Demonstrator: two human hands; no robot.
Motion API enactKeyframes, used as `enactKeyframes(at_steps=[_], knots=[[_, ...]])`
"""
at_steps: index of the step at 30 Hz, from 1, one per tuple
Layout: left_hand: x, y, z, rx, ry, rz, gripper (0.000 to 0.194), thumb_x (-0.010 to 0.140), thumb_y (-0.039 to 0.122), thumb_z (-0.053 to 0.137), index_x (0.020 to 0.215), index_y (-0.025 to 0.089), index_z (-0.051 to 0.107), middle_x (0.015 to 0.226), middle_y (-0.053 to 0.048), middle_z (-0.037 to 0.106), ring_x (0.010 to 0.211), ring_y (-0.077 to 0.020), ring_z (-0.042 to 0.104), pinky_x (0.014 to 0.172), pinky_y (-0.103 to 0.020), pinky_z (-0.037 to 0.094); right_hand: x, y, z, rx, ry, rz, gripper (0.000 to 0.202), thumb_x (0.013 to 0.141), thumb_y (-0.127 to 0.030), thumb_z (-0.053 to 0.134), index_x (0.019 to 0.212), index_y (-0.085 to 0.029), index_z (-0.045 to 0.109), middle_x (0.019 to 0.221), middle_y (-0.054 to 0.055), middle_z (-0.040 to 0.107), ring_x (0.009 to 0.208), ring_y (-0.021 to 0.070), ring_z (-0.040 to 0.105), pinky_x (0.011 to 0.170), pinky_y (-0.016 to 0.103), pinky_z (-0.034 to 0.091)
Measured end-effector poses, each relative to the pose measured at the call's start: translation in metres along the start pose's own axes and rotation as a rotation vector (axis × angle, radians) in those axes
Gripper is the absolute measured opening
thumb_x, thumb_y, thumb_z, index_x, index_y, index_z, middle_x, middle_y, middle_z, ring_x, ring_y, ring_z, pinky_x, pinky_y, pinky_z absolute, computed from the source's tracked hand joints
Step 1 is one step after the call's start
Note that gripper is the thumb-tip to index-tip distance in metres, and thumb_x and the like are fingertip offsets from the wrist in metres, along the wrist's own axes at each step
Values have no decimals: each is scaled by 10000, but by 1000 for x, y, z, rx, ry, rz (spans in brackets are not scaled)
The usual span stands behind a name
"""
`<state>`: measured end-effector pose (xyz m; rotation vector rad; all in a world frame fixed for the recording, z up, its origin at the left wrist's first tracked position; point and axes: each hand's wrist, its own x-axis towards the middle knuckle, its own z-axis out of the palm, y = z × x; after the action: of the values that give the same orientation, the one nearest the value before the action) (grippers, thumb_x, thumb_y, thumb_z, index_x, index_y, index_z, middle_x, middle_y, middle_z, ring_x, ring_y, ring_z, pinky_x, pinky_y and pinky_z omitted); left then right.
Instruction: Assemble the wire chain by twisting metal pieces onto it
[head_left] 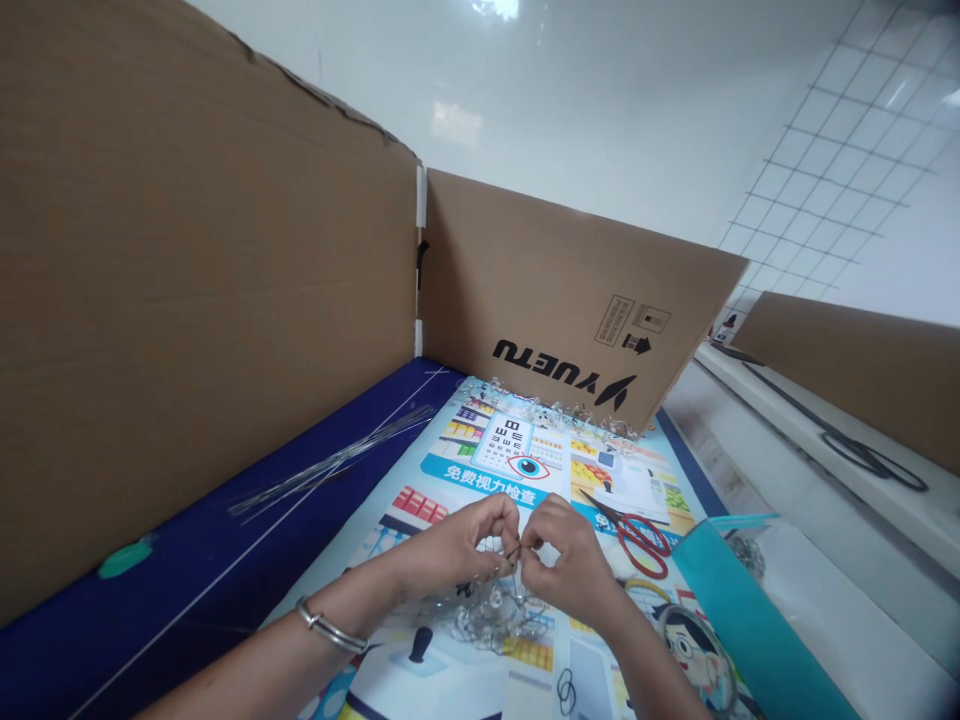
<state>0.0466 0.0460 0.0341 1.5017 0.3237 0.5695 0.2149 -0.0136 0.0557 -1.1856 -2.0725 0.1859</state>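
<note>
My left hand (461, 545), with a silver bangle on its wrist, is closed in a pinch. Opposite it, my right hand (566, 565) pinches too, and the fingertips of both nearly meet. Between them runs a thin dark wire, partly covered by the fingers. Below the hands lies a tangled bundle of clear beads and thin wire (491, 615), which seems joined to the held piece. Red-handled scissors (645, 545) lie just beyond my right hand, blades slightly apart.
Tall cardboard panels (225, 260) stand left and behind. A printed sheet (450, 490) covers the blue table (195, 590). Clear beaded pieces (570, 415) line its back edge. Thin wires (337, 460) lie left. A teal-edged box (757, 610) stands right.
</note>
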Motion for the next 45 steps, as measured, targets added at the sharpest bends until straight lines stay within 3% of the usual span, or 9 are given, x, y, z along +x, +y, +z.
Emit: enactKeyframes(at_steps=[4,11,20,24,30,37,45], knots=[[0,1,1,-13,61,-6,215,701,143,625,812,171,443,759,17,531,667,-97,473,579,-196,351,1,-5,-3,49,15,31,169,600,-32,448,601,-200,455,605,-17,491,637,139,468,594,258,376],[0,4,8,70,198,78,202,673,29,533,781,174,444,752,25,535,705,-104,493,620,-205,360,2,-11,-6,109,-2,38,165,599,-36,444,600,-201,442,617,-15,496,642,136,473,612,263,395],[-1,8,23,200,415,153,142,707,67,523,734,180,442,741,19,516,693,-114,489,643,-227,386,3,-12,-15,120,-3,54,169,611,-31,451,610,-199,453,628,-13,492,646,135,473,607,261,393],[-3,7,27,226,460,167,136,716,66,524,730,183,456,761,10,540,728,-125,497,683,-239,393,4,-12,-16,165,-54,57,191,605,-3,459,611,-193,473,628,-21,500,662,127,485,617,245,395],[-3,3,25,161,456,186,146,741,74,536,738,182,438,774,4,545,737,-128,504,684,-247,392,5,-15,-25,200,-144,163,168,688,-28,516,646,-187,551,673,-18,556,664,111,511,618,224,407],[-1,2,23,-27,348,213,186,748,77,561,741,181,407,772,6,545,726,-125,528,680,-261,406,5,-14,-33,40,-95,37,141,739,-73,536,692,-195,587,673,-5,581,685,131,516,661,269,401],[0,-1,21,-138,330,200,220,745,70,567,735,185,379,775,4,556,718,-129,546,646,-258,396,5,-12,-34,-9,-111,19,127,769,-99,557,775,-203,629,719,3,609,725,134,530,685,266,397]])
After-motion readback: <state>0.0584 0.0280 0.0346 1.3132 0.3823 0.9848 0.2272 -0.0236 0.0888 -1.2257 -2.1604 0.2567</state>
